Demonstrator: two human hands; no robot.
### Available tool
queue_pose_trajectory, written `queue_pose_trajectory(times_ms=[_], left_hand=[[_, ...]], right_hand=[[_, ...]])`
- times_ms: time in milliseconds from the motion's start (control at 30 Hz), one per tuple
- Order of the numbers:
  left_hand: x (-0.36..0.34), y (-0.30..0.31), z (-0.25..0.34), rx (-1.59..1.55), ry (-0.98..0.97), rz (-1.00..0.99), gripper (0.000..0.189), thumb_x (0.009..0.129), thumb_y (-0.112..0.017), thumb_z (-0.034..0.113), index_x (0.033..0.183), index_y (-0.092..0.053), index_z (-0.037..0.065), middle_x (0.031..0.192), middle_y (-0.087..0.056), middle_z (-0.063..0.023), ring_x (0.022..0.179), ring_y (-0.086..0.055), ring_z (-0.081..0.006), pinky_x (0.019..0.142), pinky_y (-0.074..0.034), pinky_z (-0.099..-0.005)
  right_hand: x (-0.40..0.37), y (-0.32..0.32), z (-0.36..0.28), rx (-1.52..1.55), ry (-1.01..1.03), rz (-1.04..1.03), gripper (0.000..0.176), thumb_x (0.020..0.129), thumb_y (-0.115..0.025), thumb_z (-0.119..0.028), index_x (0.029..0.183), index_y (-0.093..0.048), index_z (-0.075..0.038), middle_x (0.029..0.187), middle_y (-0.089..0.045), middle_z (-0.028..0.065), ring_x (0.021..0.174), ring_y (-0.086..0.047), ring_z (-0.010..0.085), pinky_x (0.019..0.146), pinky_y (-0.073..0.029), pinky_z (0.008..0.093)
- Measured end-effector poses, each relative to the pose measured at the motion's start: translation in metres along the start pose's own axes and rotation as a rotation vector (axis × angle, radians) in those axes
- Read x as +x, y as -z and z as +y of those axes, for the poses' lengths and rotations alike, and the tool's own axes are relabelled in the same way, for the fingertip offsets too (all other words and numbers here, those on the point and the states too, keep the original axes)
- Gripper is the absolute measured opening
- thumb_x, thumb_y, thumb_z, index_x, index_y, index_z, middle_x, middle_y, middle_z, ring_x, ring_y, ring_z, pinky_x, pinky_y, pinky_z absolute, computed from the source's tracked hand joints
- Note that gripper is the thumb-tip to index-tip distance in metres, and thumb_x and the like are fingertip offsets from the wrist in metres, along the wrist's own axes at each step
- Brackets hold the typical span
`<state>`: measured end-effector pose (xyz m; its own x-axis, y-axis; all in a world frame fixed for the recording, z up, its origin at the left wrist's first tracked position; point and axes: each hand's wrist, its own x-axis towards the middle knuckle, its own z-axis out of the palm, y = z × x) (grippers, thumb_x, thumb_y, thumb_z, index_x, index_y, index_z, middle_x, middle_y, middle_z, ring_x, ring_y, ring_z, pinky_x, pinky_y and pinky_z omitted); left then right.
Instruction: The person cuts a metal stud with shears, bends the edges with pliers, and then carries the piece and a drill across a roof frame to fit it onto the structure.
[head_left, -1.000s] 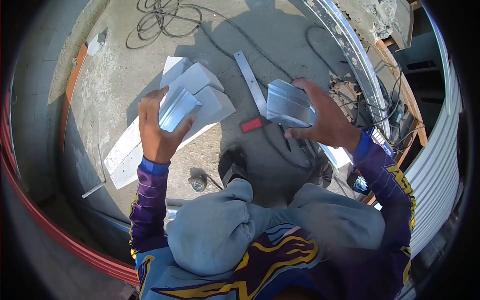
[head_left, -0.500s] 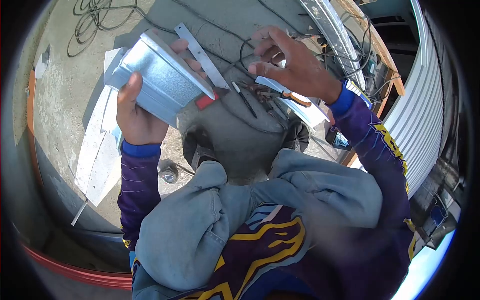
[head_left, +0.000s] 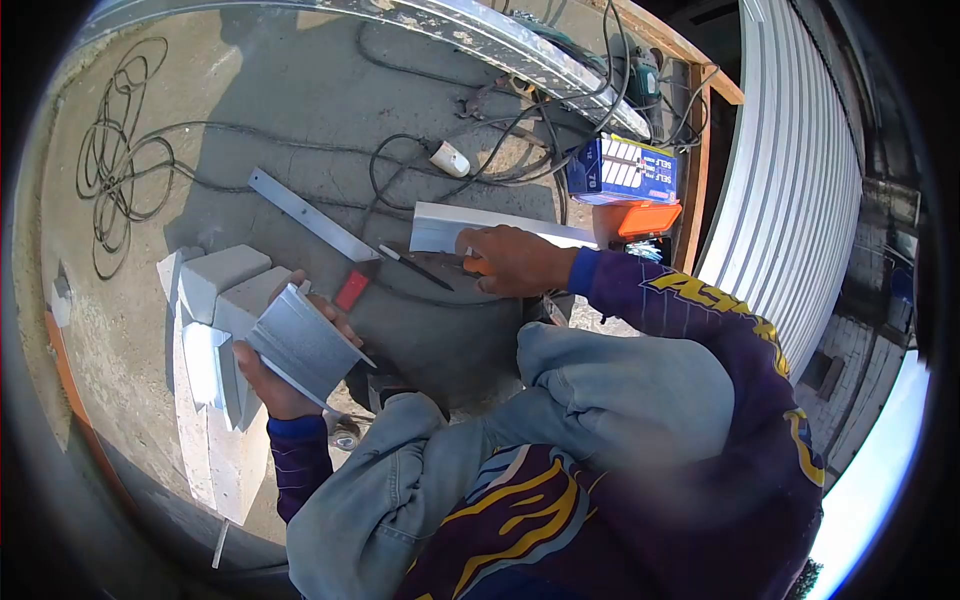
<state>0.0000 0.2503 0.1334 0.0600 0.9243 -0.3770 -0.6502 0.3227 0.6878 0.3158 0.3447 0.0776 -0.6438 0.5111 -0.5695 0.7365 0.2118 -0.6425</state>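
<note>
My left hand (head_left: 268,385) is wrapped round a short galvanized metal channel piece (head_left: 305,340), its shiny ridged face turned up and tilted. The thumb lies on the near side and the fingers behind the far edge. My right hand (head_left: 520,262) is low over the ground, closed on a pliers-like tool with an orange handle (head_left: 480,266); its head is hidden. Behind that hand lies a long white metal strip (head_left: 450,222). Near it are a dark marker (head_left: 415,267), a red block (head_left: 351,290) and a flat metal ruler (head_left: 312,218).
More cut channel pieces (head_left: 225,275) rest on a white board (head_left: 205,450) at left. A white plug socket (head_left: 450,158), tangled black cables (head_left: 125,170), a blue screw box (head_left: 635,170), an orange case (head_left: 648,219) and a long metal beam (head_left: 540,55) lie around. Corrugated sheet (head_left: 790,190) stands right.
My right hand has come down from the raised, spread position and closed on the orange handle. My left hand has lowered with the channel piece. The view has shifted.
</note>
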Motion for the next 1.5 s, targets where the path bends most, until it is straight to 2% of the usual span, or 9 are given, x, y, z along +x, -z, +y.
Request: queue_pose_trajectory(times_ms=[200,300,400,533,1000,1233,1300,1367,1500], left_hand=[[0.002,-0.008,0.002,0.047,-0.031,0.026,0.098,0.085,-0.043,0.081,0.143,-0.038,0.003,0.095,-0.062,-0.0159,0.075,-0.067,-0.0299,0.062,-0.059,-0.0426],[-0.003,-0.002,0.000,0.063,-0.052,0.057,0.095,0.087,-0.040,0.080,0.141,-0.041,0.002,0.093,-0.063,-0.0163,0.070,-0.068,-0.0307,0.057,-0.060,-0.0416],[-0.005,0.008,0.002,0.071,-0.006,0.103,0.098,0.087,-0.037,0.082,0.143,-0.040,0.002,0.092,-0.063,-0.0151,0.070,-0.068,-0.0299,0.059,-0.060,-0.0423],[-0.009,0.009,0.009,0.172,0.065,0.153,0.099,0.086,-0.034,0.084,0.142,-0.041,0.002,0.087,-0.062,-0.0132,0.072,-0.068,-0.0297,0.060,-0.060,-0.0431],[-0.047,0.017,0.040,0.291,0.182,0.344,0.092,0.090,-0.033,0.080,0.143,-0.042,0.006,0.089,-0.063,-0.0147,0.072,-0.068,-0.0309,0.060,-0.060,-0.0464],[-0.026,0.005,0.056,0.335,0.278,0.268,0.095,0.089,-0.032,0.082,0.143,-0.041,0.006,0.092,-0.064,-0.0151,0.073,-0.068,-0.0331,0.061,-0.059,-0.0475],[-0.016,-0.006,0.062,0.397,0.299,0.196,0.096,0.088,-0.032,0.083,0.144,-0.040,0.005,0.093,-0.064,-0.0149,0.074,-0.068,-0.0333,0.062,-0.059,-0.0473],[-0.002,-0.020,0.065,0.347,0.321,0.228,0.098,0.086,-0.032,0.084,0.145,-0.039,0.005,0.095,-0.064,-0.0145,0.077,-0.068,-0.0324,0.063,-0.058,-0.0461],[0.022,-0.053,0.071,0.402,0.398,0.133,0.100,0.085,-0.036,0.085,0.145,-0.037,0.004,0.096,-0.063,-0.0151,0.081,-0.067,-0.0337,0.071,-0.058,-0.0465]], right_hand=[[-0.018,0.084,-0.019,0.461,0.277,-0.194,0.040,0.087,-0.076,-0.024,0.115,-0.061,0.000,0.099,-0.071,0.0132,0.088,-0.070,0.0248,0.078,-0.055,0.0372],[-0.040,0.181,-0.010,0.689,0.180,0.543,0.025,0.096,-0.066,-0.019,0.111,-0.062,0.000,0.086,-0.068,0.0081,0.074,-0.067,0.0136,0.064,-0.053,0.0261],[-0.017,0.253,0.084,-0.226,-0.062,1.066,0.033,0.094,-0.064,-0.027,0.108,-0.062,0.003,0.090,-0.069,0.0168,0.080,-0.066,0.0254,0.074,-0.053,0.0361],[0.036,0.277,0.147,0.161,-0.698,0.558,0.072,0.081,-0.074,-0.048,0.119,-0.060,0.011,0.099,-0.069,0.0237,0.087,-0.069,0.0329,0.080,-0.053,0.0423],[-0.040,0.279,0.297,0.882,-0.513,0.467,0.047,0.074,-0.078,-0.015,0.117,-0.064,-0.004,0.114,-0.068,0.0132,0.100,-0.065,0.0242,0.087,-0.053,0.0388],[-0.064,0.271,0.271,0.260,-0.710,1.088,0.080,0.078,-0.075,-0.017,0.144,-0.035,0.006,0.138,-0.052,0.0275,0.121,-0.059,0.0336,0.100,-0.049,0.0431],[-0.092,0.305,0.438,-0.134,-0.524,0.414,0.071,0.080,-0.073,-0.021,0.140,-0.042,0.001,0.132,-0.055,0.0275,0.119,-0.058,0.0395,0.095,-0.051,0.0472],[-0.029,0.243,0.214,-0.971,-0.800,1.277,0.029,0.089,-0.061,-0.025,0.111,-0.062,-0.007,0.112,-0.066,0.0181,0.093,-0.068,0.0285,0.081,-0.055,0.0395],[0.035,0.246,0.197,-0.223,-0.284,0.705,0.058,0.075,-0.075,-0.036,0.122,-0.061,-0.004,0.118,-0.066,0.0239,0.105,-0.066,0.0377,0.087,-0.055,0.0426]])
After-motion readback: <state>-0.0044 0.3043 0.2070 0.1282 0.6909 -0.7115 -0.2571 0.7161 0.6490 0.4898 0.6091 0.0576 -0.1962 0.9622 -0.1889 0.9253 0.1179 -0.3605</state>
